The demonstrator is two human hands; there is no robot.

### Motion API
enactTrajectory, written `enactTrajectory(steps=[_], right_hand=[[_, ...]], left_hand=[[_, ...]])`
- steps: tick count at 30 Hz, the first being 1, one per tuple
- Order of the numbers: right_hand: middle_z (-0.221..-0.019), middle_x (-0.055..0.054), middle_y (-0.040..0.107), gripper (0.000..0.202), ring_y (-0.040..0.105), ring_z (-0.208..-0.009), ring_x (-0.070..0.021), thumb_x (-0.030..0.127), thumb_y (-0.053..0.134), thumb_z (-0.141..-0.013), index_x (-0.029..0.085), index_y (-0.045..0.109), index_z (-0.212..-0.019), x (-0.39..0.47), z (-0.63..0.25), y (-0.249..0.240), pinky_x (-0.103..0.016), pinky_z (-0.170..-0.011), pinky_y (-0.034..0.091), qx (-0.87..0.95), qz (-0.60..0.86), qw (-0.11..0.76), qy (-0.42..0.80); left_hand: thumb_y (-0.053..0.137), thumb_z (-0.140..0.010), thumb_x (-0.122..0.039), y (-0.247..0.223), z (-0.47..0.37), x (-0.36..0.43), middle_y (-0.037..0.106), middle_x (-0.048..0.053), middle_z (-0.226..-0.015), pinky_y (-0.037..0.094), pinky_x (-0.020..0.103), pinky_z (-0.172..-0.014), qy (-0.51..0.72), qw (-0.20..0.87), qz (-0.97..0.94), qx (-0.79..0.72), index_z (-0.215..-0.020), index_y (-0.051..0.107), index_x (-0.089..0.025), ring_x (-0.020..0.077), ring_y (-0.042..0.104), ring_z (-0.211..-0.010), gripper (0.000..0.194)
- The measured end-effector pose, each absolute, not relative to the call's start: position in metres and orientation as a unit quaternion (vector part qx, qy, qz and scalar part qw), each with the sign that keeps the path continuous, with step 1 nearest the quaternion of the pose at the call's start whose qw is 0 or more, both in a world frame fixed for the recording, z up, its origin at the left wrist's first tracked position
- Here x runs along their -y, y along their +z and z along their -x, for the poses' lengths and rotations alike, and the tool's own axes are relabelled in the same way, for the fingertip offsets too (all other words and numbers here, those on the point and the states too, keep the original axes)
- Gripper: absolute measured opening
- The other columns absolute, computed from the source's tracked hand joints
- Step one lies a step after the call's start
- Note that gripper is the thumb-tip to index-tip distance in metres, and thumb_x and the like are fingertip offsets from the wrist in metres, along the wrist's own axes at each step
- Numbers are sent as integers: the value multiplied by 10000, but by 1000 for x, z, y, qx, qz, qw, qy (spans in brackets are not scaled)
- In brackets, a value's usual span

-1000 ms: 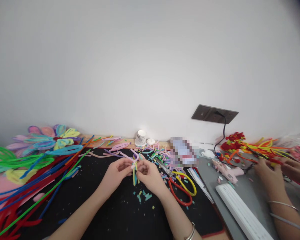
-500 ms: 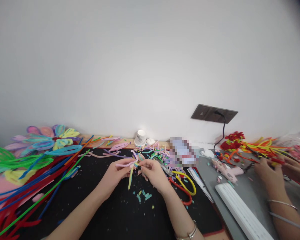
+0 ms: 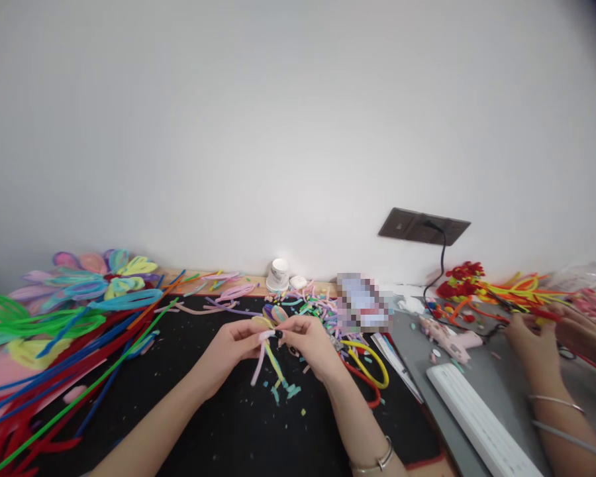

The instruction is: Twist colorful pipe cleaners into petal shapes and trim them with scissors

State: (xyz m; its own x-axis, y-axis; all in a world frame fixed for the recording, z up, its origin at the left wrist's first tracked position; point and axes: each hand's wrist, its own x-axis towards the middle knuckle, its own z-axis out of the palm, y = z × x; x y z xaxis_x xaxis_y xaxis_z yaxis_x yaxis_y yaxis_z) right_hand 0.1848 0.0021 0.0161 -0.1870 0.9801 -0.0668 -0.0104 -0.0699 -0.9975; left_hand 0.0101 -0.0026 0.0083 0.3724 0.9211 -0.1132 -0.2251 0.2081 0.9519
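Over the black mat, both hands meet at a small bundle of pipe cleaners. My left hand pinches it from the left, and a pink pipe cleaner hangs down below its fingertips. From the other side my right hand, with dark nails, has thumb and forefinger closed on the same bundle. A yellow pipe cleaner slants down between the hands. Just behind the fingers shows a multicoloured looped piece, partly hidden. Teal clippings lie on the mat below.
Pipe cleaners and a looped flower fill the left. Behind are a paper cup and scraps. To the right lie yellow-handled scissors, a blurred-out phone, a glue gun, a white power strip and another person's hands.
The pink pipe cleaner stuck up and leftward before and now hangs down. The yellow one has swung rightward. My hands have drawn closer together.
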Motion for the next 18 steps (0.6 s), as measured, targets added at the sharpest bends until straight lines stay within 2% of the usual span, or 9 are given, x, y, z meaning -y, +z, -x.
enactTrajectory(steps=[2, 6, 10, 14, 18], right_hand=[[-547, 5, 630, 75, 425, -416, -60, 164, 645, -609, 127, 660, -672, -2, -185, 18, -176, -417, 287, 515, 468, 454, 557], [-523, 8, 618, 83, 426, -403, -59, 189, 657, -614, 130, 598, -627, -3, -185, 19, -179, -421, 301, 500, 465, 482, 548], [-524, 21, 597, 128, 443, -408, -64, 217, 655, -645, 142, 575, -710, -3, -184, 15, -180, -430, 325, 496, 448, 487, 562], [-576, 24, 593, 221, 469, -431, -81, 314, 603, -724, 170, 546, -881, -4, -184, 11, -197, -446, 384, 486, 432, 480, 590], [-660, 11, 582, 229, 499, -525, -90, 285, 665, -676, 157, 581, -846, -1, -180, 13, -199, -491, 399, 562, 420, 422, 574]], left_hand=[[698, -691, -307, 6, -11, 3, 633, -1, -732, 462, 208, -639, 418, 690, -462, -369, -763, 654, -168, 103, 551, -645, 162], [705, -668, -316, 3, -13, 3, 561, -45, -617, 453, 221, -615, 376, 704, -470, -377, -864, 630, -185, 96, 521, -575, 248], [652, -708, -352, 3, -14, 4, 583, -12, -601, 428, 222, -596, 329, 689, -524, -379, -692, 617, -138, 105, 518, -554, 218], [642, -707, -342, 0, -14, 2, 573, -18, -552, 414, 224, -559, 373, 628, -556, -397, -621, 548, -150, 109, 507, -519, 231], [614, -719, -324, -2, -13, -2, 568, -18, -553, 421, 235, -570, 404, 574, -574, -422, -623, 541, -153, 122, 524, -538, 210]])
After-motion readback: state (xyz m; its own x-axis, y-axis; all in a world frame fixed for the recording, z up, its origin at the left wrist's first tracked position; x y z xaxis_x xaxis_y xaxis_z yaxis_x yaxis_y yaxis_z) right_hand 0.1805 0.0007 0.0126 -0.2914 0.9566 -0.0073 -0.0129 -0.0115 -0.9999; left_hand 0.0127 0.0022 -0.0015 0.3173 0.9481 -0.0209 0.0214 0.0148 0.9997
